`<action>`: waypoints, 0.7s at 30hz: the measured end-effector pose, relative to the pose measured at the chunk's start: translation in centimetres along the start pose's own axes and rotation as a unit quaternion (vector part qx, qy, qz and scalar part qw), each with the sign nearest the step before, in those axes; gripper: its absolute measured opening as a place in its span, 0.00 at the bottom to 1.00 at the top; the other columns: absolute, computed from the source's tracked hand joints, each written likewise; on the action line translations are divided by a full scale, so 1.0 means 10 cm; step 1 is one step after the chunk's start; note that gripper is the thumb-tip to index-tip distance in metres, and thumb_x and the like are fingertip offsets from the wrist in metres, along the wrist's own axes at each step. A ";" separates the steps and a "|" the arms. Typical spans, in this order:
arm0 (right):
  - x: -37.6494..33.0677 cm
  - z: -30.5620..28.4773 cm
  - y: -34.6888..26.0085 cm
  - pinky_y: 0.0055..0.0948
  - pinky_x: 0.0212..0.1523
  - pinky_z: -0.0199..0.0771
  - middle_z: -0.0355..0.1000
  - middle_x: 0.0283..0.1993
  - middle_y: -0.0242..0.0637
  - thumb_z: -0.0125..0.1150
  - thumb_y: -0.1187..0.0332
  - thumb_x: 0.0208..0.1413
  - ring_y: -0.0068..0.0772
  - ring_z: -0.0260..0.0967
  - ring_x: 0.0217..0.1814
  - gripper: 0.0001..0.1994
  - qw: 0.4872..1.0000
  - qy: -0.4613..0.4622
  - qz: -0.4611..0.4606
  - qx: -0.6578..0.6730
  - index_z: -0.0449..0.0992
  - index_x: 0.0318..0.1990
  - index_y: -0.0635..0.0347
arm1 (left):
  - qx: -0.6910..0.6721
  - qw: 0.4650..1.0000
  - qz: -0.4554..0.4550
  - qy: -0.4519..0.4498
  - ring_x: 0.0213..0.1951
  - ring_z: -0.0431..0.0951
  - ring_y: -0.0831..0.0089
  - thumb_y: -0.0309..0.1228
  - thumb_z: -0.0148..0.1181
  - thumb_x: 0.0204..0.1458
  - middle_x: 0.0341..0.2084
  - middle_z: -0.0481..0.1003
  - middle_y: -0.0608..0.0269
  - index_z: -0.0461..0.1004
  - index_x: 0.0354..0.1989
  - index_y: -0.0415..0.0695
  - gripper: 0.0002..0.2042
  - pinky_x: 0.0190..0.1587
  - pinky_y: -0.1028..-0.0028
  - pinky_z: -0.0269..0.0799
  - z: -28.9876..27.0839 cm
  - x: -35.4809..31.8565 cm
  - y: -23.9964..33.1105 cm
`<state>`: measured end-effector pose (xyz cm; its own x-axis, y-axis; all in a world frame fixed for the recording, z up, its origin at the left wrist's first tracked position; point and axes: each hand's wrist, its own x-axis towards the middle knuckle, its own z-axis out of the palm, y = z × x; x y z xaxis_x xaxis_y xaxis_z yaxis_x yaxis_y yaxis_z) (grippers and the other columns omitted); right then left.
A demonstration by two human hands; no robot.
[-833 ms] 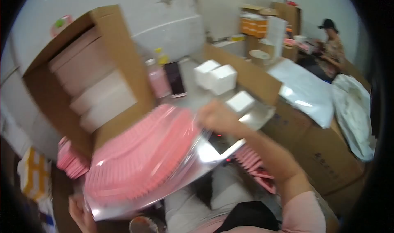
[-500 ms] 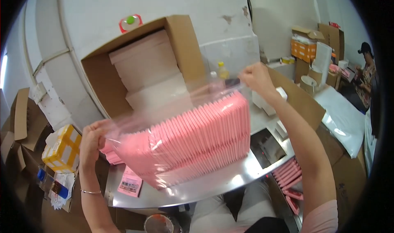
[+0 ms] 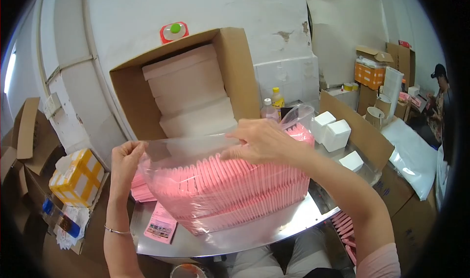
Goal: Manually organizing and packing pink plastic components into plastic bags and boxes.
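Note:
A large clear plastic bag (image 3: 196,199) stands upright on the metal table, packed with a long row of thin pink packets (image 3: 245,173). My left hand (image 3: 128,158) pinches the upper left edge of the bag's mouth. Over the middle of the mouth, my right hand (image 3: 262,140) reaches leftward above the packets. Its thumb and forefinger are apart, close to the film's upper edge; whether they touch the film is hard to tell. The bag's right corner (image 3: 299,114) stands up loose in a loop. Beside the bag lie a printed pink packet (image 3: 160,224) and a small pink stack (image 3: 142,189).
Behind the bag, an open cardboard box (image 3: 240,72) holds white boxes (image 3: 188,82). Bottles (image 3: 277,98) and small white boxes (image 3: 338,134) stand to the right. More pink packets (image 3: 345,229) lie below the table's right edge. A person (image 3: 435,102) sits far right.
My right hand has left the bag's right corner and moved left and down to its middle. The left hand still grips its corner. The whole view has shifted slightly.

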<state>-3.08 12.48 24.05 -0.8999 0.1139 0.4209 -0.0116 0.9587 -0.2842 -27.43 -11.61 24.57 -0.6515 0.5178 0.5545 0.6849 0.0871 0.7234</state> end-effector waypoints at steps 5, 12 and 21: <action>0.00 0.22 -0.06 0.38 0.36 0.69 0.74 0.38 0.40 0.55 0.42 0.58 0.41 0.72 0.40 0.22 0.966 0.114 -0.214 -0.093 0.81 0.44 0.48 | -0.059 0.998 -0.016 -0.019 0.22 0.62 0.89 0.35 0.61 0.58 0.19 0.69 0.78 0.77 0.29 0.41 0.11 0.24 0.82 0.55 0.11 0.07 0.06; 0.02 0.12 -0.04 0.46 0.44 0.72 0.75 0.36 0.50 0.53 0.34 0.53 0.51 0.73 0.43 0.34 0.997 0.079 -0.024 -0.012 0.81 0.31 0.63 | -0.109 0.994 -0.023 -0.013 0.22 0.63 0.88 0.33 0.64 0.56 0.22 0.72 0.75 0.76 0.31 0.42 0.08 0.25 0.84 0.57 0.05 0.06 -0.01; -0.27 0.15 -0.11 0.45 0.31 0.70 0.73 0.21 0.44 0.67 0.54 0.51 0.48 0.73 0.27 0.16 0.987 0.050 -0.143 0.047 0.81 0.31 0.61 | -0.170 0.972 -0.061 -0.151 0.38 0.75 0.81 0.39 0.59 0.61 0.35 0.78 0.66 0.77 0.44 0.39 0.14 0.42 0.78 0.69 0.15 -0.05 0.09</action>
<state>-1.34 10.76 21.91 -0.8064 -0.1283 0.5773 -0.3036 0.9276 -0.2178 -26.00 -10.47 24.32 -0.5605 0.7515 0.3480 0.4283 -0.0966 0.8985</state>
